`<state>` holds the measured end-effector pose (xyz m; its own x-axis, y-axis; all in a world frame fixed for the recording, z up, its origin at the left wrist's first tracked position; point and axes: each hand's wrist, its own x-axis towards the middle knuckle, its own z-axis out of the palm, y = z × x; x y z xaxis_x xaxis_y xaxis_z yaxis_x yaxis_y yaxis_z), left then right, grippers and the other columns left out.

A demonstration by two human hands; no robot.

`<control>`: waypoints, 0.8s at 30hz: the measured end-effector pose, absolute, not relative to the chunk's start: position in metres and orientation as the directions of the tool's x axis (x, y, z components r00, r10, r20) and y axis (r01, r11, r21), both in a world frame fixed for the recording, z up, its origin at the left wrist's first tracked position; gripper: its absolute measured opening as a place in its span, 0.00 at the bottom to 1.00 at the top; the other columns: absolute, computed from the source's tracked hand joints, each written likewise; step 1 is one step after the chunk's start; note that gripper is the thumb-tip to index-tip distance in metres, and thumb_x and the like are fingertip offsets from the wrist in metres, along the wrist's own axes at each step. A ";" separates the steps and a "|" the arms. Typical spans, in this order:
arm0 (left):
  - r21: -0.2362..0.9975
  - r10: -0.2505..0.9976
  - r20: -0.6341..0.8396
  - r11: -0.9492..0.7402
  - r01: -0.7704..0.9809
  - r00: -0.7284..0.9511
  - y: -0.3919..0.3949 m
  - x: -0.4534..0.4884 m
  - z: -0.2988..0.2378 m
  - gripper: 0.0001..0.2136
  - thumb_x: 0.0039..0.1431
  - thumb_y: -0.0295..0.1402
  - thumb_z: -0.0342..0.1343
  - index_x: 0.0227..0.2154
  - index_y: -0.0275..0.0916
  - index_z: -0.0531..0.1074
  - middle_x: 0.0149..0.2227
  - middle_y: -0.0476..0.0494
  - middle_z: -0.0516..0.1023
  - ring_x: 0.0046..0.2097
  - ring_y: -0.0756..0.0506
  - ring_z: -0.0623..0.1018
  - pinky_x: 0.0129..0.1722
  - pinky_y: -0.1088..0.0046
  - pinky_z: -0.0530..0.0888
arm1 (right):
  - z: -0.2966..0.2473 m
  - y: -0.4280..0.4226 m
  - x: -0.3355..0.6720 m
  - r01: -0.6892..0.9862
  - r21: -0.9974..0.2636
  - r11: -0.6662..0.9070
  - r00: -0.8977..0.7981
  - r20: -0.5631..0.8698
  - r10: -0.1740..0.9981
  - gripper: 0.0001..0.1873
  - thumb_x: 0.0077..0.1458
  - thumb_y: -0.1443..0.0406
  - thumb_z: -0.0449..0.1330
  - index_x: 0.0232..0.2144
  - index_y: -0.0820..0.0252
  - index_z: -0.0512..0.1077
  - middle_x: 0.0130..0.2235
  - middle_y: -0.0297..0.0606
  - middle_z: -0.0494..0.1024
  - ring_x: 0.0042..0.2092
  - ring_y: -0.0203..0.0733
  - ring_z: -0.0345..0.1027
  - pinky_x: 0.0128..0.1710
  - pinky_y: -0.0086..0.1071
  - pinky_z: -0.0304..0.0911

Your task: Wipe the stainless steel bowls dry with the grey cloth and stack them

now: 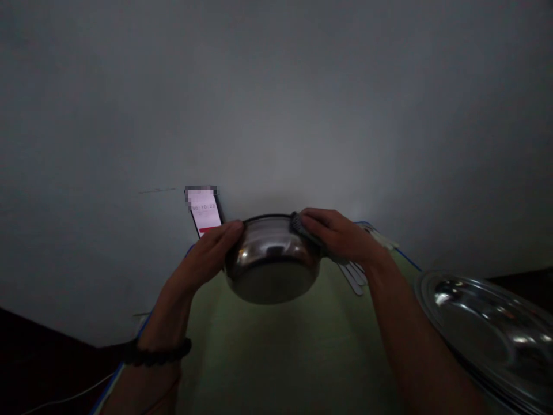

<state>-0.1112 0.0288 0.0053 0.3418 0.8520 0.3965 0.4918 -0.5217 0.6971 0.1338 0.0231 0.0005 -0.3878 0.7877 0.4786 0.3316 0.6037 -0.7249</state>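
A round steel bowl is held up over a pale green table top, tilted so its base faces me. My left hand grips the bowl's left rim, fingers curled round it; a dark bead bracelet sits on that wrist. My right hand presses a small grey cloth against the bowl's upper right rim, fingers closed on it.
A lit phone leans on the grey wall behind the bowl. Steel plates are stacked at the right edge. Several pale flat utensils lie under my right wrist. A white cable trails at lower left.
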 end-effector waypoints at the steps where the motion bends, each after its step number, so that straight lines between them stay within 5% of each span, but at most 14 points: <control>1: 0.668 0.832 0.355 -0.545 0.507 0.427 0.025 -0.109 0.008 0.18 0.62 0.45 0.45 0.21 0.41 0.63 0.21 0.51 0.65 0.26 0.50 0.65 0.27 0.72 0.64 | 0.003 0.020 0.128 0.373 -0.692 0.618 -0.465 0.437 0.770 0.14 0.62 0.58 0.50 0.30 0.58 0.70 0.31 0.34 0.73 0.34 0.37 0.64 0.36 0.31 0.59; 6: 0.626 0.791 0.263 -0.576 0.526 0.553 0.020 -0.099 0.010 0.18 0.62 0.44 0.47 0.21 0.40 0.65 0.21 0.53 0.65 0.25 0.51 0.65 0.25 0.74 0.62 | 0.006 0.018 0.114 0.410 -0.636 0.654 -0.571 0.381 0.727 0.14 0.63 0.60 0.49 0.30 0.60 0.69 0.31 0.35 0.72 0.34 0.36 0.64 0.37 0.31 0.58; 14: 0.819 0.898 0.421 -0.437 0.372 0.128 0.044 -0.120 -0.009 0.20 0.62 0.49 0.43 0.21 0.42 0.63 0.22 0.50 0.66 0.26 0.49 0.64 0.28 0.71 0.65 | -0.004 0.031 0.145 0.242 -0.774 0.585 -0.142 0.568 0.811 0.17 0.62 0.53 0.49 0.31 0.58 0.68 0.31 0.32 0.71 0.35 0.37 0.63 0.36 0.30 0.59; 20: 0.693 0.811 0.221 -0.522 0.498 0.542 0.024 -0.100 0.007 0.18 0.59 0.45 0.48 0.20 0.39 0.66 0.20 0.52 0.65 0.24 0.50 0.64 0.23 0.74 0.62 | 0.003 0.020 0.111 0.419 -0.645 0.639 -0.557 0.373 0.742 0.14 0.62 0.60 0.51 0.29 0.60 0.70 0.30 0.35 0.73 0.33 0.36 0.63 0.36 0.31 0.57; 24: 0.756 0.833 0.252 -0.487 0.437 0.492 0.028 -0.101 0.002 0.17 0.59 0.46 0.51 0.20 0.39 0.66 0.21 0.53 0.64 0.24 0.51 0.63 0.24 0.75 0.62 | 0.001 0.025 0.113 0.421 -0.642 0.641 -0.541 0.390 0.745 0.15 0.63 0.59 0.50 0.29 0.60 0.70 0.30 0.34 0.72 0.33 0.36 0.63 0.36 0.31 0.58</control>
